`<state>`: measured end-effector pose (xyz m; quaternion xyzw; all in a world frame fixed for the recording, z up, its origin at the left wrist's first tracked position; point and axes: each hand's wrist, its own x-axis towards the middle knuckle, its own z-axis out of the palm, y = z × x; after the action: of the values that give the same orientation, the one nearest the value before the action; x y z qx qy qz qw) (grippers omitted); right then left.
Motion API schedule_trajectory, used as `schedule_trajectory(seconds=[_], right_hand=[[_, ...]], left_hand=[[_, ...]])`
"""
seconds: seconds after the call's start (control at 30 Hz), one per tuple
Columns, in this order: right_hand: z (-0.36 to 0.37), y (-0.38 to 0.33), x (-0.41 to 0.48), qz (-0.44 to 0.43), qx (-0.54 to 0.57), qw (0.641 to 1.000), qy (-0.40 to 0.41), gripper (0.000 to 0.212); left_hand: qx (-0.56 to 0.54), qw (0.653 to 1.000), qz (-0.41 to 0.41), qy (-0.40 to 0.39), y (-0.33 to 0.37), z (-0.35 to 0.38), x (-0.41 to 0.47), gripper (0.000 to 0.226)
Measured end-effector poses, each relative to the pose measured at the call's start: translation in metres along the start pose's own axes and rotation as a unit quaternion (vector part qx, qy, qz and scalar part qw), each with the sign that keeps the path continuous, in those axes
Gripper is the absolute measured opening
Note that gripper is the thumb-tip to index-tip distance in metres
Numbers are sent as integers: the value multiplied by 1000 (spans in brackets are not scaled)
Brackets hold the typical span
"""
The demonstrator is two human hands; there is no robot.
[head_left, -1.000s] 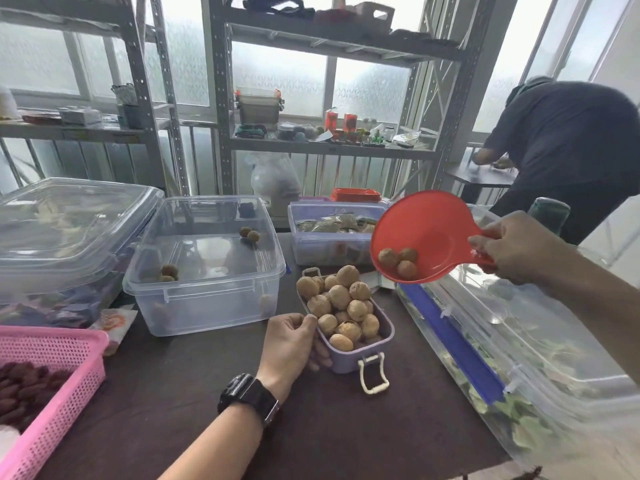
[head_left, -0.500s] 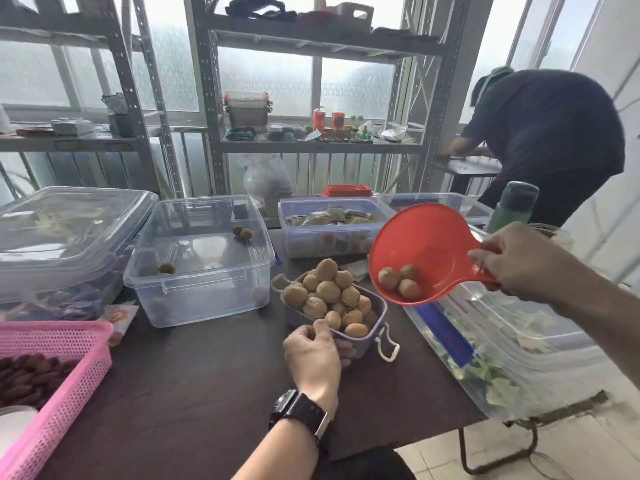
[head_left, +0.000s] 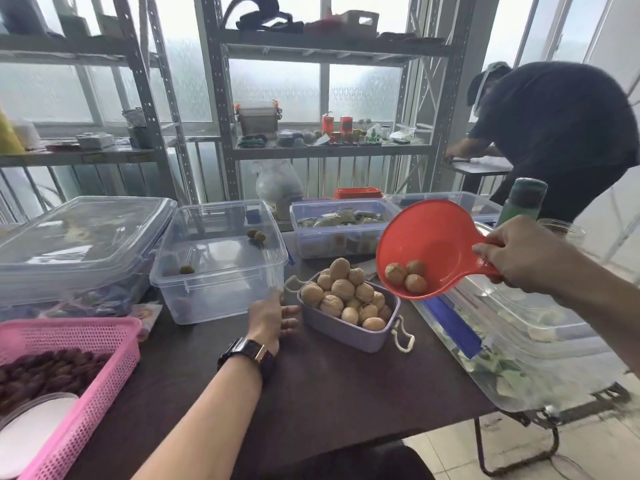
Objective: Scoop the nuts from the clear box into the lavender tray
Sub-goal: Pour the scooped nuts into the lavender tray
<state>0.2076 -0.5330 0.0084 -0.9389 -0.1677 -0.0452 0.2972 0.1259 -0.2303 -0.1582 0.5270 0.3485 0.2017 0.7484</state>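
Beside the lavender tray (head_left: 349,332), the left hand (head_left: 272,315) has let go, open; the right hand (head_left: 519,252) grips the red scoop (head_left: 433,247), ready to tip three walnuts (head_left: 405,276).

pink basket (head_left: 86,344) left; green bottle (head_left: 523,202) right.

Dark table (head_left: 322,386) — clear box (head_left: 221,271), lavender tray (head_left: 349,329), pink basket (head_left: 69,368).

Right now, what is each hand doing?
Left hand: open, holding nothing, beside the lavender tray.
Right hand: closed on the red scoop carrying three nuts.
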Motion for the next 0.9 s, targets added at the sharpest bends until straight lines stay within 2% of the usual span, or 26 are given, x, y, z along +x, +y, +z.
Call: schedule_trajectory(seconds=[0.2,0.33,0.6,0.9], right_hand=[[-4,1,-1,3,-17,1000,1,31],[-7,1,-3,1,-28,1000,7,27],[0,-7,-5,-16,-56,998,-2,30],[38,-11,9,-71,-132,988,34,31]], left_hand=[[0,998,-33,-58,8,13,10,33],[6,999,-36,-39,6,13,7,38],[-35,998,-51,-27,-4,0,-19,21],[-52,997,-33,-36,-14,-26,-44,20]])
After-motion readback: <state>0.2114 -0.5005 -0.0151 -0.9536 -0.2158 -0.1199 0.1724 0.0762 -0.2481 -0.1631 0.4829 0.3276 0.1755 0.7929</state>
